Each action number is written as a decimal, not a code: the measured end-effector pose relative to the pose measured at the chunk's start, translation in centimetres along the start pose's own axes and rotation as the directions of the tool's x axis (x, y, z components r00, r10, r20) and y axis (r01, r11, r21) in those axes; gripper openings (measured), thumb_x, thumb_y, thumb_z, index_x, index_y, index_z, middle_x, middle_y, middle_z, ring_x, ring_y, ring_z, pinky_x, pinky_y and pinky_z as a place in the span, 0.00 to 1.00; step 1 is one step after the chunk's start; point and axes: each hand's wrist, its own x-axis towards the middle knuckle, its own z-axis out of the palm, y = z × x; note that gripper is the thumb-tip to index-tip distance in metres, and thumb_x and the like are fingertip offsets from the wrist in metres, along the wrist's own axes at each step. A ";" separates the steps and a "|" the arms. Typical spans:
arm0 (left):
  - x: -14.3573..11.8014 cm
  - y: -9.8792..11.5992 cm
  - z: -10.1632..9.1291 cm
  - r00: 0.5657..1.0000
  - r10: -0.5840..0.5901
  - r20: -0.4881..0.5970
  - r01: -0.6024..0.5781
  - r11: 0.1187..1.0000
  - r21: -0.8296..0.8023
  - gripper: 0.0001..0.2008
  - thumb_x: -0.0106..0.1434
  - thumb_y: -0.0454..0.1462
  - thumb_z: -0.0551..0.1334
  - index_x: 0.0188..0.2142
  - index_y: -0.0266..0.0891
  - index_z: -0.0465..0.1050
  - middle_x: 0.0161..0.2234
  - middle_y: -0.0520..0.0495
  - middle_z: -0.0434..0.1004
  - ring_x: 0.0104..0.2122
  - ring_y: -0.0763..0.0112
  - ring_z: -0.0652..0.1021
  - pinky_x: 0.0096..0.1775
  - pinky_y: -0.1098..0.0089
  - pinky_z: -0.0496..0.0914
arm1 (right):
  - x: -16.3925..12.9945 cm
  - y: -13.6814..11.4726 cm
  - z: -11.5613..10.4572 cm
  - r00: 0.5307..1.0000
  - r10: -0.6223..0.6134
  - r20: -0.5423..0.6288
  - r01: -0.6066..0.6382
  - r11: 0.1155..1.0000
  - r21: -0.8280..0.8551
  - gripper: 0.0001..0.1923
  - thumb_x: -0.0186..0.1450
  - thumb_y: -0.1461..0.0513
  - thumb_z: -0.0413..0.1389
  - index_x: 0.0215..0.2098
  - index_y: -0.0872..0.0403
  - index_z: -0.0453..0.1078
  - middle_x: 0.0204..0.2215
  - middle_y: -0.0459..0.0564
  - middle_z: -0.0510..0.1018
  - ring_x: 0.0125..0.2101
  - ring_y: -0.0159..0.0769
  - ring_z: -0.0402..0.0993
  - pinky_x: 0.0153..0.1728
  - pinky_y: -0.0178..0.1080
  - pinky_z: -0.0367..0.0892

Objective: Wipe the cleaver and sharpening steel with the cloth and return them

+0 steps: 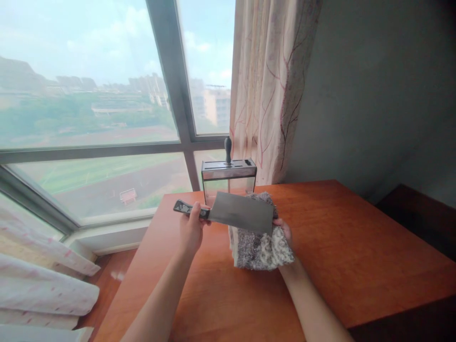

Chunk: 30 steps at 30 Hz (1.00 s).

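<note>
My left hand point(193, 231) is closed round the black handle of a cleaver point(242, 211), held above the table with its broad grey blade pointing right. Behind the blade, a fluffy grey and white cloth point(261, 251) hangs from my right hand point(284, 230). The fingers of that hand are bent round the cloth near the blade's far end, and most of them are hidden. Just beyond the cleaver stands a clear-sided knife block point(229, 167) with a slotted top and a dark upright handle; the blade and cloth cover its lower part.
The reddish-brown wooden table point(338, 247) stretches under both hands and off to the right. A large window point(89, 95) lies ahead and left, with a patterned curtain point(270, 85) at its right side. Another curtain point(42, 280) hangs low on the left.
</note>
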 end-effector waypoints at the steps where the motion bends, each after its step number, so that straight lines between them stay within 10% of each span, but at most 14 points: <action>1: 0.1 0.1 0.0 1.000 0.001 -0.013 -0.002 1.000 -0.010 0.16 0.59 0.45 0.63 0.25 0.33 0.73 0.18 0.51 0.70 0.18 0.75 0.69 0.20 0.73 0.64 | 0.1 0.0 -0.4 1.000 0.029 -0.008 -0.028 0.995 0.096 0.29 0.62 0.43 0.43 0.38 0.53 0.76 0.38 0.57 0.81 0.42 0.51 0.77 0.39 0.48 0.70; 7: 0.2 0.1 -0.1 0.997 -0.037 -0.070 0.037 0.999 0.009 0.13 0.55 0.43 0.65 0.25 0.33 0.72 0.18 0.53 0.70 0.17 0.76 0.70 0.19 0.75 0.63 | 0.0 -0.6 -2.7 0.996 0.047 -0.075 0.007 0.800 0.599 0.22 0.58 0.47 0.48 0.37 0.50 0.76 0.39 0.54 0.81 0.46 0.51 0.75 0.43 0.50 0.69; 13: 0.2 -0.2 -0.2 0.998 -0.006 -0.062 0.010 0.998 0.061 0.14 0.56 0.43 0.65 0.24 0.34 0.71 0.19 0.52 0.70 0.17 0.76 0.70 0.19 0.75 0.63 | 0.1 -1.1 -3.8 0.966 0.094 -0.239 0.105 0.704 0.702 0.17 0.57 0.51 0.50 0.38 0.48 0.74 0.37 0.49 0.80 0.41 0.45 0.77 0.42 0.51 0.72; 19: -0.1 -0.7 0.1 0.992 -0.033 -0.119 0.045 0.994 0.101 0.15 0.54 0.45 0.65 0.27 0.34 0.72 0.22 0.51 0.73 0.19 0.74 0.72 0.20 0.74 0.65 | -0.7 -1.1 -0.7 0.919 -0.282 -0.277 0.326 0.937 0.127 0.17 0.59 0.54 0.56 0.46 0.48 0.71 0.43 0.48 0.78 0.47 0.44 0.73 0.51 0.50 0.67; 24: -0.2 -0.6 0.2 0.993 -0.024 -0.115 0.043 0.985 0.166 0.16 0.55 0.46 0.65 0.26 0.34 0.72 0.20 0.51 0.72 0.18 0.75 0.70 0.21 0.74 0.64 | -1.0 -2.5 1.1 0.792 -0.515 0.327 0.605 0.598 -0.526 0.21 0.65 0.56 0.52 0.56 0.47 0.67 0.61 0.48 0.64 0.64 0.47 0.51 0.63 0.56 0.43; 30: 0.1 -0.4 0.1 0.996 -0.062 -0.068 0.066 0.996 0.056 0.15 0.55 0.46 0.65 0.24 0.34 0.72 0.19 0.52 0.70 0.17 0.77 0.68 0.20 0.74 0.63 | -0.4 -2.7 0.4 0.801 -0.531 0.275 0.531 0.421 -0.735 0.36 0.60 0.54 0.58 0.64 0.50 0.55 0.63 0.54 0.59 0.63 0.51 0.51 0.62 0.56 0.47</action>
